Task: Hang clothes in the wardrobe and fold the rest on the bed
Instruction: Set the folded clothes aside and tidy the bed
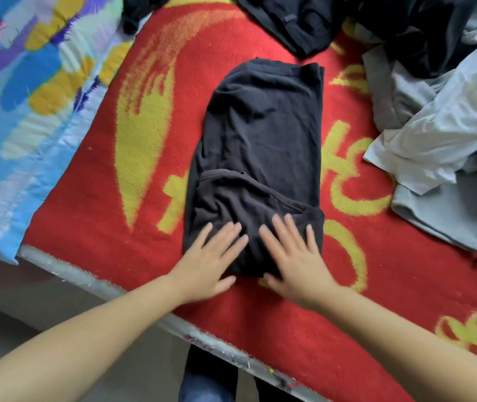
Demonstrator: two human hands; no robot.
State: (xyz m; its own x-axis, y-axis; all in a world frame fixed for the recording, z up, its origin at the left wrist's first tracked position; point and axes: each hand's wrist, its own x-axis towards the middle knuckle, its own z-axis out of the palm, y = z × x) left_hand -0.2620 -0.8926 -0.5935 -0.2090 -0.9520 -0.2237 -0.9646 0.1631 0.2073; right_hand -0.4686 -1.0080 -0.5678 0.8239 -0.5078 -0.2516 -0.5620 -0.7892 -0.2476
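A black T-shirt (pixel 263 134) lies folded into a long strip on the red and yellow bed blanket (pixel 86 204), its collar end turned toward me. My left hand (pixel 211 259) lies flat with straight fingers on the shirt's near left corner. My right hand (pixel 292 256) lies flat beside it on the near right part of the shirt. Both hands are blurred with motion and grip nothing.
A heap of pale grey and white clothes (pixel 446 134) sits at the right. Dark garments (pixel 312 21) lie at the far edge. A colourful quilt (pixel 28 91) covers the left side. The bed's grey front edge (pixel 92 280) runs diagonally below my arms.
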